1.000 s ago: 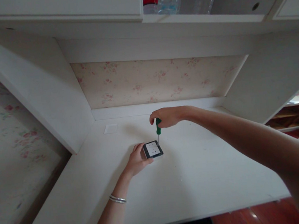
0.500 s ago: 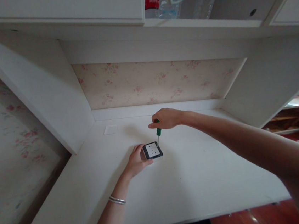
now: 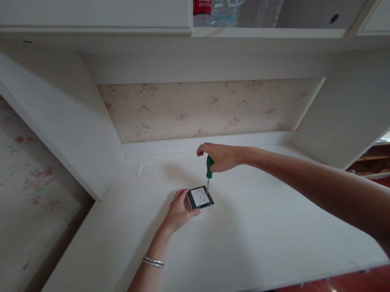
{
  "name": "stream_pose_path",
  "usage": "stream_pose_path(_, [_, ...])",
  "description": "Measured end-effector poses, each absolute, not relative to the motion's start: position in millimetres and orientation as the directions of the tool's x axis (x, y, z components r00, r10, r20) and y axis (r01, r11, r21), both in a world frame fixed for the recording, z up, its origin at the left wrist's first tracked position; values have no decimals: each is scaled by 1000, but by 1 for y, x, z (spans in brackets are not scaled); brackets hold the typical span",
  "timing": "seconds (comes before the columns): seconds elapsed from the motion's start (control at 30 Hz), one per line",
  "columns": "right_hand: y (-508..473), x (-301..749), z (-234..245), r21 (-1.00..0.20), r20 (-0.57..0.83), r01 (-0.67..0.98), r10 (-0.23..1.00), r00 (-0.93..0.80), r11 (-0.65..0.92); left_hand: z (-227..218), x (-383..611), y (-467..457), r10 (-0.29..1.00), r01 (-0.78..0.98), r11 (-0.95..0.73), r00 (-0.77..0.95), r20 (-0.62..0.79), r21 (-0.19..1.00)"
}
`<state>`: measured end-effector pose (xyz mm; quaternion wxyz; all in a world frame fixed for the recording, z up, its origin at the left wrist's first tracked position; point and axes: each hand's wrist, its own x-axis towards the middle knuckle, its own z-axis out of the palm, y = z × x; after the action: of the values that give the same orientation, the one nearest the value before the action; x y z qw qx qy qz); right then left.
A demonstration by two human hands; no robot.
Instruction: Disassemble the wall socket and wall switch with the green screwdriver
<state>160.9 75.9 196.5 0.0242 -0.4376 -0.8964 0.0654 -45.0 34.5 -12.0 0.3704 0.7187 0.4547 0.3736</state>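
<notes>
My left hand [image 3: 181, 211] grips a wall socket [image 3: 199, 196] by its left side, thumb along the near edge and fingers at the far edge. The socket has a white face with several slots and a dark frame around it. In my right hand [image 3: 222, 156] is a screwdriver [image 3: 209, 167] with a green handle, held nearly upright. Its metal shaft reaches down to the right side of the socket's frame; any screw under the tip is too small to see. A thin white square cover plate [image 3: 145, 169] lies flat, farther back on the left.
The white desktop [image 3: 260, 232] lies between side panels, the left panel [image 3: 63, 118] being close to my left arm. Overhead, a cabinet shelf [image 3: 267, 33] holds several plastic bottles [image 3: 225, 3]. Floral wallpaper [image 3: 198, 106] covers the back wall.
My right hand's fingers have loosened and lifted a little off the top of the screwdriver handle, and the handle leans slightly more to the right. My left hand keeps its hold on the socket.
</notes>
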Motion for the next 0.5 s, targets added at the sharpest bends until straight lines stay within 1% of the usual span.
stream_pose_path(0.03, [75, 161, 197, -133, -18, 788, 793, -608, 601, -12, -45, 35, 930, 378, -314, 308, 202, 871])
stream_pose_path(0.17, [71, 159, 198, -30, -24, 849, 849, -528, 527, -8, -45, 33, 926, 388, -329, 311, 214, 861])
stream_pose_path(0.27, [69, 161, 199, -61, -7, 816, 818, -576, 574, -5, -45, 32, 925, 393, -329, 316, 210, 859])
stream_pose_path(0.33, [68, 162, 199, -81, -17, 816, 818, -575, 572, -5, -45, 32, 925, 390, -328, 318, 209, 860])
stream_pose_path(0.43, [67, 165, 198, -32, -25, 854, 853, -521, 520, -6, -45, 32, 923, 388, -332, 321, 211, 860])
stream_pose_path(0.5, [66, 166, 197, -19, -2, 852, 852, -524, 524, -7, -45, 32, 924, 389, -330, 320, 209, 860])
